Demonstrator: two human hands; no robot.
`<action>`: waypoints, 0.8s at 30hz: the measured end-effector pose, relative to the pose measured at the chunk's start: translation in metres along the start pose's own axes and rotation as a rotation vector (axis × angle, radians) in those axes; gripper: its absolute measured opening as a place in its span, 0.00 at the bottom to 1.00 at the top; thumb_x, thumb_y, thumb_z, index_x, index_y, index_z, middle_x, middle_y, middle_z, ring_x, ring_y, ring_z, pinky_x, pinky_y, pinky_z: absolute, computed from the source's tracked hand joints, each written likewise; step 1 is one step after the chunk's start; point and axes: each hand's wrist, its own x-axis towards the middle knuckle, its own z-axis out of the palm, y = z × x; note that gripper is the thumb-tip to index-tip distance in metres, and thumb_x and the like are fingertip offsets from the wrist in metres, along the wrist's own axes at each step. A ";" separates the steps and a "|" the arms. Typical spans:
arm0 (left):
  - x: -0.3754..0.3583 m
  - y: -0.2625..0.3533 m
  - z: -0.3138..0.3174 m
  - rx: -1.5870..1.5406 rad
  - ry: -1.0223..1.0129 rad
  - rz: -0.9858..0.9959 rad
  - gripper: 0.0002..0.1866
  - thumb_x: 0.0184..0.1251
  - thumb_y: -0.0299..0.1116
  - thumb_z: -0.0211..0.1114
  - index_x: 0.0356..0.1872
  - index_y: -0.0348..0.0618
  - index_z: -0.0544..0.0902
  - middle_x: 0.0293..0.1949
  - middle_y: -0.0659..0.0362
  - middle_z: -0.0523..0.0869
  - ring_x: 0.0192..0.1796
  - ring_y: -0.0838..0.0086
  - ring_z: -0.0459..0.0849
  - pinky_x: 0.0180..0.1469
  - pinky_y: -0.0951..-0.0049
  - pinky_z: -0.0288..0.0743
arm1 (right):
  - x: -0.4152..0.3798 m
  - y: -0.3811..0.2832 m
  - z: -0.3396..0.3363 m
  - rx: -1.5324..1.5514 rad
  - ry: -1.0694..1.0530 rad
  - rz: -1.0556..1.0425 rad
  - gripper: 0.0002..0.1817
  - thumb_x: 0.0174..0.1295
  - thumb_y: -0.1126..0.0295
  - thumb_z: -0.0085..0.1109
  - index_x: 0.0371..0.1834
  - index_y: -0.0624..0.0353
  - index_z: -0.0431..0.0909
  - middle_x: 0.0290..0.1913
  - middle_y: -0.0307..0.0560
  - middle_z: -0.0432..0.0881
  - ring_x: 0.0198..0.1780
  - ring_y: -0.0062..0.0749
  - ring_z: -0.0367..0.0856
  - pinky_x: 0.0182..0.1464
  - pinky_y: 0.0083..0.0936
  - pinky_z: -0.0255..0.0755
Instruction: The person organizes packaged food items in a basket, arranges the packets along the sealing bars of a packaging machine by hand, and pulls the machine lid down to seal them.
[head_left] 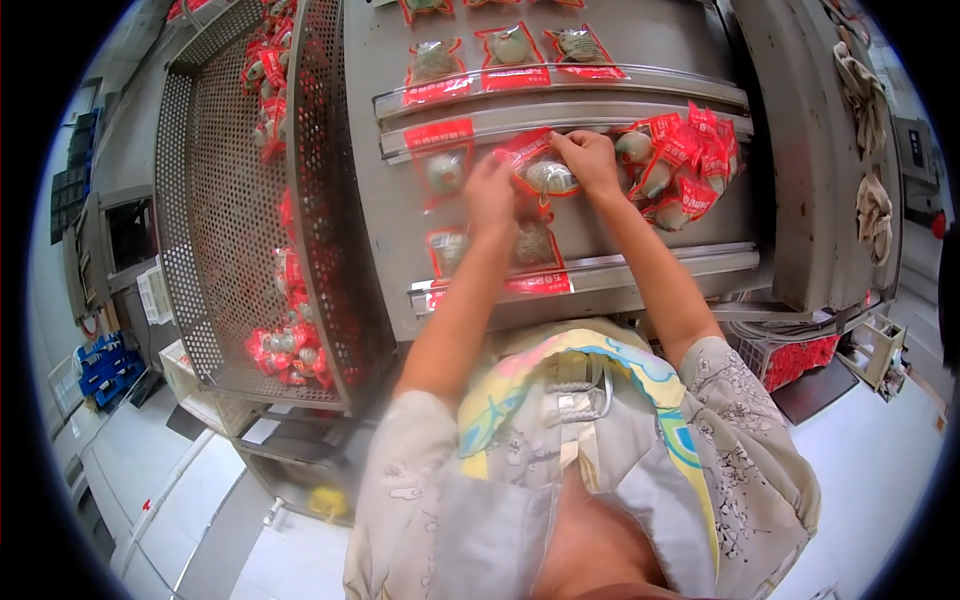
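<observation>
Both hands work over the grey metal sealing machine bed point(640, 215). The left hand point(489, 195) and the right hand point(590, 160) together grasp one clear plastic pouch with red printed edges holding a pale round egg-like item point(548, 177); the fingers of each hand pinch it at opposite ends, left at its near-left corner, right at its upper-right edge. The pouch lies on the bed just below the raised metal sealing bar point(560, 120).

To the left of it lies a similar sealed pouch point(445, 170), flat on the bed. Two more pouches point(450, 248) lie nearer the person, partly under the left forearm. A loose heap of red-edged pouches point(680, 165) sits just right of the right hand. Beyond the bar, a row of three pouches point(510, 55) lies on the far section. A perforated metal basket point(235, 215) with further pouches stands at the left.
</observation>
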 end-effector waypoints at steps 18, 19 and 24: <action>-0.015 -0.005 -0.003 0.090 0.026 0.141 0.19 0.71 0.27 0.56 0.61 0.42 0.68 0.43 0.59 0.81 0.35 0.78 0.83 0.28 0.77 0.80 | 0.005 -0.009 -0.001 -0.020 -0.210 0.120 0.17 0.58 0.58 0.64 0.22 0.63 0.83 0.19 0.40 0.80 0.21 0.19 0.74 0.26 0.23 0.66; -0.014 0.000 -0.001 0.127 0.033 0.116 0.19 0.71 0.27 0.56 0.61 0.42 0.68 0.43 0.59 0.81 0.35 0.78 0.82 0.28 0.77 0.80 | 0.003 -0.002 0.003 0.011 -0.149 0.075 0.18 0.58 0.59 0.63 0.20 0.64 0.82 0.17 0.40 0.78 0.20 0.19 0.73 0.25 0.24 0.65; -0.008 0.002 0.002 0.108 0.021 0.079 0.19 0.69 0.29 0.60 0.59 0.40 0.69 0.43 0.59 0.81 0.34 0.79 0.80 0.30 0.79 0.76 | -0.005 0.009 0.011 0.136 0.037 0.010 0.19 0.62 0.59 0.60 0.23 0.65 0.81 0.13 0.41 0.75 0.17 0.20 0.71 0.24 0.26 0.64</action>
